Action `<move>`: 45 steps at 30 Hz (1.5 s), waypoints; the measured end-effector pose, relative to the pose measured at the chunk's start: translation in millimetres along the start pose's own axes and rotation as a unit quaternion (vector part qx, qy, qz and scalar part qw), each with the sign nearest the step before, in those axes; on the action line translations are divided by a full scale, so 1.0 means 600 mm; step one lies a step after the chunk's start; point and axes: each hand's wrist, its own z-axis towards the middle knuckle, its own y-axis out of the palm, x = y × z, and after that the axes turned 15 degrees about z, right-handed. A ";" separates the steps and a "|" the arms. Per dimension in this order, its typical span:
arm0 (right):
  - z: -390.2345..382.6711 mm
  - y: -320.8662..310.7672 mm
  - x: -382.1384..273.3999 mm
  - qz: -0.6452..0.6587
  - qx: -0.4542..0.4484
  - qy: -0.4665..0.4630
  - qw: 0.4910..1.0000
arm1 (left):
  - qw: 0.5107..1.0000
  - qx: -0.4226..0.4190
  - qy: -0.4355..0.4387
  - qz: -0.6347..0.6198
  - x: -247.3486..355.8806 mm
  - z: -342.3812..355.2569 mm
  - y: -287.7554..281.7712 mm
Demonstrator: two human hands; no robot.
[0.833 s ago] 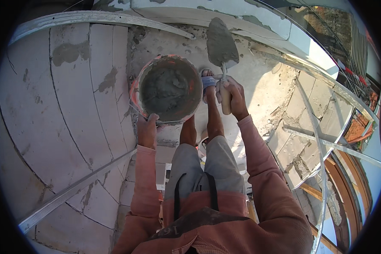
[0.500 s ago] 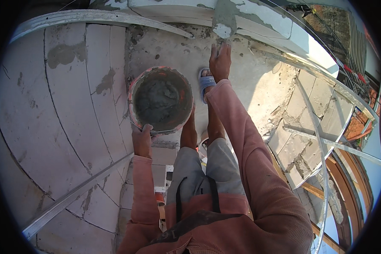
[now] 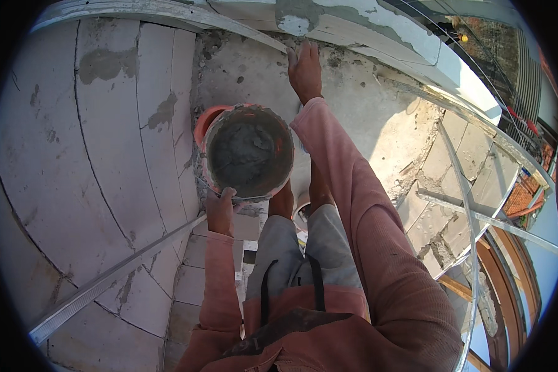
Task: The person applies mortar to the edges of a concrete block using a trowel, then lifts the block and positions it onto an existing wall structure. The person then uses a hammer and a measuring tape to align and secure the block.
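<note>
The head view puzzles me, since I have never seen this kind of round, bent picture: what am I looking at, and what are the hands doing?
It comes from a wide camera worn on a person's head, looking down, so straight edges bend near the rim. The pink sleeves rising from the bottom are the person's own arms. The left hand grips the near rim of a round orange bucket filled with grey mortar. The right hand reaches up to the grey block wall, at a fresh wet patch; any tool in it is hidden. Below are the person's knees, pale grey blocks and a metal rail.

Sunlit grey block wall (image 3: 93, 161), metal rails (image 3: 115, 273)
</note>
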 end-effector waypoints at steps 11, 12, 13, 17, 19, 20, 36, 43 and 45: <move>-0.195 -0.271 -0.050 0.039 -0.219 0.133 0.966 | 0.998 -0.047 0.008 -0.031 -0.007 0.000 -0.005; -0.217 -0.299 -0.061 0.070 -0.241 0.122 0.960 | 0.999 -0.033 0.011 -0.029 -0.007 -0.003 -0.007; -0.223 -0.325 -0.093 0.082 -0.274 0.129 0.949 | 0.998 -0.052 0.014 -0.025 -0.005 -0.005 -0.001; -0.243 -0.359 -0.131 0.046 -0.424 0.194 0.883 | 0.990 -0.002 0.115 0.077 -0.006 -0.001 0.016; -0.245 -0.328 -0.135 0.042 -0.447 0.191 0.873 | 0.976 0.011 0.180 0.125 0.007 -0.017 0.026; -0.242 -0.308 -0.142 -0.005 -0.451 0.205 0.869 | 0.962 0.020 0.204 0.182 0.022 -0.036 0.037; -0.136 -0.412 -0.159 0.422 -0.396 0.552 0.601 | 0.994 -0.040 0.052 -0.088 0.092 -0.048 0.116; -0.022 -0.312 -0.118 0.318 -0.299 0.220 0.872 | 0.992 0.008 0.038 -0.124 0.067 -0.062 0.147; 0.032 -0.234 -0.084 0.118 -0.252 -0.061 0.959 | 0.990 0.020 0.032 -0.136 0.066 -0.071 0.155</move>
